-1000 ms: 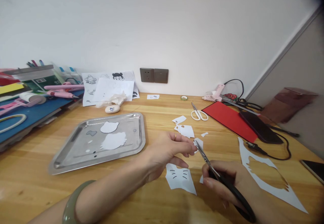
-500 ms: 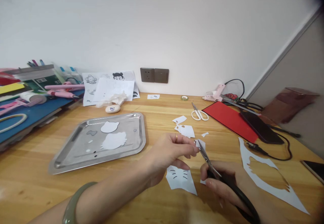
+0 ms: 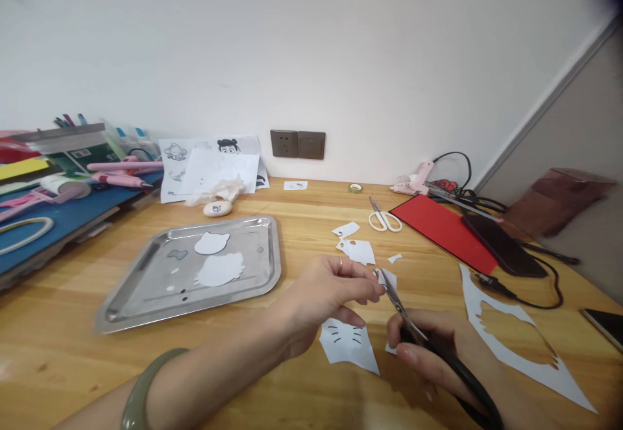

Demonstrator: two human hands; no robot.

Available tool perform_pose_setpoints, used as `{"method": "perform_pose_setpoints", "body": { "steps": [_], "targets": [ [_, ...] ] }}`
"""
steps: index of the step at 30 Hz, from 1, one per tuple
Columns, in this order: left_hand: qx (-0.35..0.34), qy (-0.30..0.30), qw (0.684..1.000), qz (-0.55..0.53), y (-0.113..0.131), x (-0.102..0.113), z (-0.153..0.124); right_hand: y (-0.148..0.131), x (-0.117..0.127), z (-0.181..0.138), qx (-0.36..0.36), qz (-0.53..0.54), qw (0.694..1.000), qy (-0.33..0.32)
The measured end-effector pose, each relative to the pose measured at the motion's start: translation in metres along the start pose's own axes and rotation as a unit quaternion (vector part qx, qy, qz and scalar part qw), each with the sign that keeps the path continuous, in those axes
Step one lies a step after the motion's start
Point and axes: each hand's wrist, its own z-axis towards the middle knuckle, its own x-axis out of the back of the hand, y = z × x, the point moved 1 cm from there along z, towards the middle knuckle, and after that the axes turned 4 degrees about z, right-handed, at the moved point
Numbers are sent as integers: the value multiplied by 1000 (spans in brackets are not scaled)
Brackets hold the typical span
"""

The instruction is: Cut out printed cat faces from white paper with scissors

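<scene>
Lying at the far left, a blue board [image 3: 73, 219] bears a pink glue gun [image 3: 121, 179]. Right of it, a metal tray [image 3: 146, 274] holds a cat-head paper cutout [image 3: 212, 244] and, nearer, a jagged-edged one [image 3: 220, 270]. The left hand [image 3: 331, 287] pinches a small white paper piece [image 3: 392, 279] between thumb and forefinger, above the table just right of centre; its other fingers spread loosely over a whisker-marked paper [image 3: 348, 346]. White-handled scissors [image 3: 378, 210] lie farther off. The right hand [image 3: 470, 346] has its fingers wrapped on the handles of black-handled scissors [image 3: 462, 371], whose blades overlap the piece. Rightward come a red sheet [image 3: 440, 229], far, and a holed paper offcut [image 3: 559, 384], near.
</scene>
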Motion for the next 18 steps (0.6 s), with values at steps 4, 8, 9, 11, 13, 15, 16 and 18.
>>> {"method": "perform_pose_setpoints", "body": {
  "steps": [4, 8, 9, 11, 13, 15, 16, 18],
  "targets": [
    [0, -1, 1000, 3, 1, 0, 0, 0, 0, -1, 1, -5, 1000, 2],
    [-1, -3, 1000, 4, 1, 0, 0, 1, 1, -2, 1, -2, 1000, -2],
    [-1, -3, 1000, 6, 2, 0, 0, 1, 1, -2, 2, 0, 1000, -1],
    [0, -3, 1000, 9, 2, 1, 0, 2, 1, -1, 4, 3, 1000, -2],
    [2, -4, 1000, 11, 3, 2, 1, 3, 2, -1, 5, 3, 1000, -6],
    [5, -6, 1000, 13, 4, 2, 1, 3, 2, -1, 5, -1, 1000, -9],
    [6, -6, 1000, 15, 4, 2, 2, 3, 2, -1, 5, -4, 1000, -10],
    [9, -5, 1000, 20, 5, 3, 2, 3, 1, -1, 3, -6, 1000, -6]
  ]
}}
